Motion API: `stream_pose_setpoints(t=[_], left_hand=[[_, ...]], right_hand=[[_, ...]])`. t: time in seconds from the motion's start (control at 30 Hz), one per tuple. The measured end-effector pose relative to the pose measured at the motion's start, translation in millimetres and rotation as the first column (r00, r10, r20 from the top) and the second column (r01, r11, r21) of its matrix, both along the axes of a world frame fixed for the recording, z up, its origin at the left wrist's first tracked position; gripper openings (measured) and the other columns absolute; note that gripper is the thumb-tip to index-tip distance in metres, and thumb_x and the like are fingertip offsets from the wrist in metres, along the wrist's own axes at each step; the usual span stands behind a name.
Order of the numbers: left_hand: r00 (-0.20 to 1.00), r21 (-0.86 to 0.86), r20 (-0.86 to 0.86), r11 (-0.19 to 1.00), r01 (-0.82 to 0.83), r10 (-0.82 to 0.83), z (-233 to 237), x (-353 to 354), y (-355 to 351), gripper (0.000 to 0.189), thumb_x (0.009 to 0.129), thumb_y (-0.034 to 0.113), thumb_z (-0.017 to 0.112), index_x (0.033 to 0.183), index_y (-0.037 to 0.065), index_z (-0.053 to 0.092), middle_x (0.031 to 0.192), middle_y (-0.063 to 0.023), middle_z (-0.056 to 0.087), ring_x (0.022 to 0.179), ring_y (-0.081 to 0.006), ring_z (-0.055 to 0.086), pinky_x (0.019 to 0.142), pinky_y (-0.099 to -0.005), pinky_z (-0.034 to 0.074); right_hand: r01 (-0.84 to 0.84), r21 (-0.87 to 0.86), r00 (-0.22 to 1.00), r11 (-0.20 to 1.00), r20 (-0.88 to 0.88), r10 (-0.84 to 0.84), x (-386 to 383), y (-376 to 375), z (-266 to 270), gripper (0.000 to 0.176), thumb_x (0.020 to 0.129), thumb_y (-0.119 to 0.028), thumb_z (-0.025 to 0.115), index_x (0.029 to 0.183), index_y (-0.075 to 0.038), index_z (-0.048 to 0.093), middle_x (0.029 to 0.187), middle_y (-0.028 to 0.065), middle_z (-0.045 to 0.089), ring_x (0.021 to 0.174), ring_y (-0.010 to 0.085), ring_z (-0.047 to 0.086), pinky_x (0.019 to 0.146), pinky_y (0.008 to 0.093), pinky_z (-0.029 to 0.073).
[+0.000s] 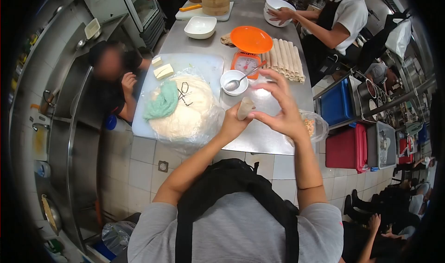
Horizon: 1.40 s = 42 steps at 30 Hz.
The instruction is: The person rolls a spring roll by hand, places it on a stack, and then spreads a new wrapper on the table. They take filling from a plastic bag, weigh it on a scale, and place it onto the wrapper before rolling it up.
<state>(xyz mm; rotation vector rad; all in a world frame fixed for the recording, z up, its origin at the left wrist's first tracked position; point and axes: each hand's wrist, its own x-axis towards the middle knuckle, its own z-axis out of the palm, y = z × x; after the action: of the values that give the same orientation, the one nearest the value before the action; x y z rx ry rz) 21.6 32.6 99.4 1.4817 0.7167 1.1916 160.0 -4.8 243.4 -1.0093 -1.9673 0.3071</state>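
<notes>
My left hand point(233, 124) is closed around a pale rolled wrapper point(245, 108), like dough, with one end facing up. The thumb of my right hand point(280, 112) touches or nearly touches that wrapper, while its other fingers are spread and curved. Just beyond, a white bowl point(228, 89) holds a metal spoon point(233, 84). Behind the bowl stands an orange kitchen scale point(244, 65) with an orange plate point(251, 39) over its far side. Long pale rolls point(288, 61) lie stacked to the right. A clear container point(320, 132) of orange-flecked filling sits near my right forearm.
On a white cutting board point(194, 61) lie a big plastic-wrapped dough mass point(185, 117), a green cloth point(162, 101) and pale blocks point(163, 71). White dishes point(200, 27) and a bamboo steamer point(216, 2) stand farther back. Co-workers are left, right and across.
</notes>
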Motion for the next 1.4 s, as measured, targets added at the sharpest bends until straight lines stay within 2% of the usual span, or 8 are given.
stream_pose_setpoints(t=[0.23,0.4,0.53,0.67,0.8,0.97,1.27,1.4], left_hand=[[0.94,-0.16,-0.128,0.942,0.296,-0.317,21,-13,-7,0.021,0.081,0.012,0.069,0.098,0.004,0.059,0.078,-0.0003,0.058,0.066,-0.0068,0.055,0.057,-0.0224,0.045],[0.919,-0.486,-0.011,0.806,0.339,-0.394,6,-37,-4,0.02,0.081,0.016,0.069,0.094,0.005,0.058,0.065,0.002,0.05,0.052,-0.0059,0.046,0.047,-0.0218,0.039],[0.971,-0.647,0.032,0.736,0.2,-0.237,-22,-60,-6,0.018,0.081,0.016,0.068,0.09,0.005,0.058,0.061,0.0031,0.046,0.046,-0.0059,0.04,0.045,-0.0224,0.037],[0.971,-0.656,0.033,0.728,0.199,-0.235,-20,-74,-8,0.018,0.082,0.017,0.067,0.09,0.005,0.058,0.061,0.0031,0.046,0.046,-0.0059,0.04,0.045,-0.0224,0.037],[0.973,-0.643,0.018,0.742,0.187,-0.23,-18,-75,-7,0.018,0.082,0.019,0.067,0.089,0.005,0.058,0.061,0.0034,0.045,0.048,-0.0057,0.04,0.045,-0.0223,0.037],[0.969,-0.628,-0.011,0.756,0.184,-0.246,-11,-69,0,0.018,0.082,0.02,0.067,0.088,0.006,0.058,0.062,0.0033,0.045,0.049,-0.0057,0.042,0.046,-0.0218,0.037],[0.951,-0.434,-0.281,0.901,-0.008,-0.127,-9,-47,3,0.018,0.083,0.021,0.064,0.088,0.004,0.058,0.064,0.0011,0.051,0.054,-0.0081,0.05,0.049,-0.0239,0.043],[0.87,-0.141,-0.477,0.966,-0.214,0.123,-10,-34,-1,0.021,0.08,0.017,0.062,0.091,0.001,0.056,0.071,-0.0158,0.061,0.063,-0.0298,0.061,0.058,-0.0395,0.047]], right_hand=[[-0.082,-0.048,0.908,0.995,0.407,0.094,17,10,2,0.03,0.062,-0.02,0.079,0.087,-0.008,0.067,0.125,0.0121,0.05,0.123,0.0336,0.042,0.103,0.0442,0.033],[-0.201,-0.38,0.978,0.903,-0.017,0.21,16,52,-44,0.018,0.068,-0.014,0.075,0.083,-0.006,0.068,0.119,0.0105,0.055,0.117,0.0301,0.047,0.099,0.0397,0.036],[0.177,-0.256,0.975,0.95,0.177,-0.134,0,98,-129,0.02,0.076,-0.025,0.071,0.088,-0.008,0.071,0.125,0.0118,0.051,0.122,0.0307,0.041,0.1,0.0489,0.031],[0.338,0.03,0.72,0.941,0.635,-0.279,-17,112,-176,0.031,0.078,-0.038,0.067,0.091,-0.01,0.072,0.129,0.0131,0.047,0.128,0.0322,0.033,0.1,0.0594,0.023],[0.384,-0.025,0.758,0.923,0.578,-0.3,-7,122,-170,0.026,0.08,-0.033,0.067,0.091,-0.009,0.072,0.13,0.0135,0.047,0.128,0.0328,0.035,0.101,0.0564,0.025],[0.014,-0.434,0.971,0.901,-0.21,-0.117,0,119,-133,0.02,0.078,-0.025,0.07,0.084,-0.006,0.071,0.122,0.0132,0.051,0.113,0.0324,0.049,0.097,0.0416,0.038],[0.058,-0.288,0.994,0.956,0.101,-0.03,-19,57,-71,0.021,0.077,-0.021,0.072,0.078,-0.001,0.067,0.115,0.0113,0.054,0.11,0.0289,0.051,0.093,0.0367,0.04],[0.155,-0.161,0.962,0.975,0.25,-0.112,-28,48,-74,0.021,0.076,-0.02,0.072,0.077,0.0,0.066,0.11,0.0135,0.057,0.106,0.0298,0.054,0.089,0.0371,0.043]])
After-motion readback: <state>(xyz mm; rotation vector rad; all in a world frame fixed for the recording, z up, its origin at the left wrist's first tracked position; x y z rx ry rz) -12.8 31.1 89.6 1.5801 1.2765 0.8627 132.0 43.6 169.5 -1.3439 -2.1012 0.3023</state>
